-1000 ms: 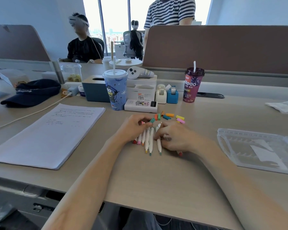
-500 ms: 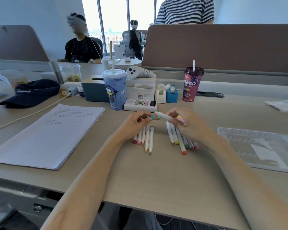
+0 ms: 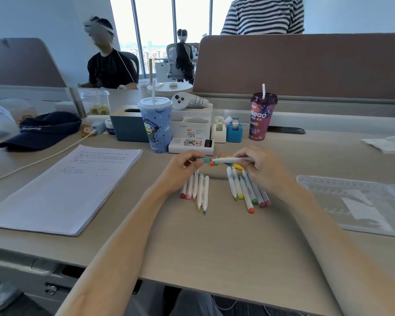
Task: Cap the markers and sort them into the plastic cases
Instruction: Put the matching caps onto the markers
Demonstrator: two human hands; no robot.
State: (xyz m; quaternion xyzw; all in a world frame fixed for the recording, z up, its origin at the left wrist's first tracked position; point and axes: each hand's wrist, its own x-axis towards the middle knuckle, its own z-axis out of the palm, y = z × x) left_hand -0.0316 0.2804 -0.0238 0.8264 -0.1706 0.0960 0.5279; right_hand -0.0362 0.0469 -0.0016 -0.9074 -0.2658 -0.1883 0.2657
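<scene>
Both hands hang over the desk [image 3: 214, 242]: left hand [image 3: 180, 167] pinches a teal cap [image 3: 206, 159] against the white marker [image 3: 228, 159] the right hand [image 3: 265, 169] grips; other markers [image 3: 200, 190] lie beneath, plastic case [image 3: 351, 201] rightward

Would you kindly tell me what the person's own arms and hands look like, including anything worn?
Both arms are bare as far as the frame shows: no sleeve reaches the left forearm or right forearm. The left hand and right hand wear no gloves, and no watch, bracelet or ring is visible.
</scene>
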